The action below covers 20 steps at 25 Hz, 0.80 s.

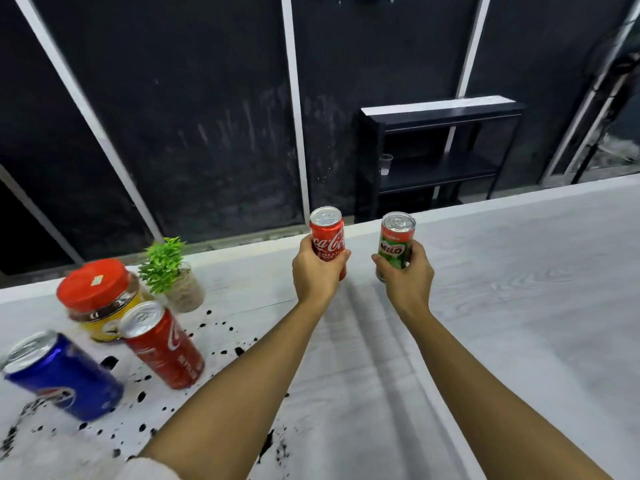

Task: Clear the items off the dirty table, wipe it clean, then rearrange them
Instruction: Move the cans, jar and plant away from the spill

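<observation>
Two at once: grips small Coca-Cola can (327,233) in left hand (317,273), Milo can (396,242) in right hand (408,277), apparently clearing spattered table (519,306).

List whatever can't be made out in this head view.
All in the head view:
small Coca-Cola can: base mostly hidden by left hand; lifted or resting, unclear.
Milo can: lower label covered by right hand.
red-lidded jar: label blurred, partly behind the tall Coca-Cola can.
glass on the black shelf: too small to see contents.
</observation>
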Each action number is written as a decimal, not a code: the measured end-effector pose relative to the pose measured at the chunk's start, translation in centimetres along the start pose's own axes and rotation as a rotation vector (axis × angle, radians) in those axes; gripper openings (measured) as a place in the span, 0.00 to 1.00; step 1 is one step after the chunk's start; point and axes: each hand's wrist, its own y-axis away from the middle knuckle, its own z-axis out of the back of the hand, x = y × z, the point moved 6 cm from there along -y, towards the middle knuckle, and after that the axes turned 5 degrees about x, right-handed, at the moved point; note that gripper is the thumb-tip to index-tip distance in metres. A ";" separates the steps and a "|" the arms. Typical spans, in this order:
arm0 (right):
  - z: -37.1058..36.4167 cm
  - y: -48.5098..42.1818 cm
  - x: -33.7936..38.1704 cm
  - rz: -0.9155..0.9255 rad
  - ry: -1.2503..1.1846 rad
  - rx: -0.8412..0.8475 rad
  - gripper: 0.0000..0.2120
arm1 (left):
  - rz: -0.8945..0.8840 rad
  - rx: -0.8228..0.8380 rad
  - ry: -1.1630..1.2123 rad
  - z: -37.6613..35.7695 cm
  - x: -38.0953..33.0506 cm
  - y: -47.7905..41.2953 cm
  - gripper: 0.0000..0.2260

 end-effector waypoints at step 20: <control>-1.1 4.2 -2.6 -0.036 0.048 -0.089 0.25 | 0.072 0.047 0.088 3.5 2.3 5.4 0.17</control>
